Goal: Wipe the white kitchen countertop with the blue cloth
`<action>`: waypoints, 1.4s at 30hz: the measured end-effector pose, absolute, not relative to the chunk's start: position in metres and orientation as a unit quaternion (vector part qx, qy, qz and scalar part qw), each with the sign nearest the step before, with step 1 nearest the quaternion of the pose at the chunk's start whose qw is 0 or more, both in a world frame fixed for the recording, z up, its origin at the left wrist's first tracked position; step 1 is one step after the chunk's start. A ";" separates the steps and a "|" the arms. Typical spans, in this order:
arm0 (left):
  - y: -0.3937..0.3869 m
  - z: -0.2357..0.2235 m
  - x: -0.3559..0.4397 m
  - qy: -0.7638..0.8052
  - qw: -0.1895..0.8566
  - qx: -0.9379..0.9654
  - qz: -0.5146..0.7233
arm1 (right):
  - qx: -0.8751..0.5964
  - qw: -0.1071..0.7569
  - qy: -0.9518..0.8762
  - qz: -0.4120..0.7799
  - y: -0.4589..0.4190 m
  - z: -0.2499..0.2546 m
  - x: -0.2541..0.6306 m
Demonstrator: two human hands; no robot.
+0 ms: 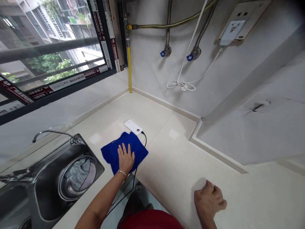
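My left hand (125,159) lies flat on a blue cloth (139,152), fingers stretched out and a little spread, palm pressing it to the pale countertop (169,159). A bracelet (122,173) circles that wrist. The cloth is spread out with uneven edges. Just beyond it sits a white power bank (133,126) with a black cable (145,137) plugged into its end; the cable runs under the cloth and hangs over the counter's front edge. My right hand (209,198) rests on the countertop at the lower right, fingers curled in, with nothing visible in it.
At left is a steel sink (45,178) with a tap (53,131) and a metal basin (62,187) holding a grey cloth (78,173). A yellow pipe (129,70) stands in the corner. White cable (184,85) hangs from the wall, below valves. The wall ledge (214,156) juts in at right.
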State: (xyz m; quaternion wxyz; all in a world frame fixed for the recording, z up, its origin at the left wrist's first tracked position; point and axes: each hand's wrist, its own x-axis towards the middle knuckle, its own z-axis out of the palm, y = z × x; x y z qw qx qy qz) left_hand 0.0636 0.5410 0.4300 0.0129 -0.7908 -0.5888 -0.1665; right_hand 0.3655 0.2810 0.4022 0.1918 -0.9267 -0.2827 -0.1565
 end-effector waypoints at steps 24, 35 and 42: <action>0.538 0.428 -0.088 -0.451 -0.063 -0.870 -0.192 | -0.918 0.201 -0.278 -0.198 0.284 0.392 0.371; 0.515 0.449 -0.026 -0.524 -0.054 -0.844 -0.103 | -0.933 0.179 -0.273 -0.152 0.282 0.397 0.371; 0.525 0.453 -0.006 -0.552 -0.084 -0.827 -0.074 | -0.929 0.160 -0.283 -0.175 0.282 0.400 0.370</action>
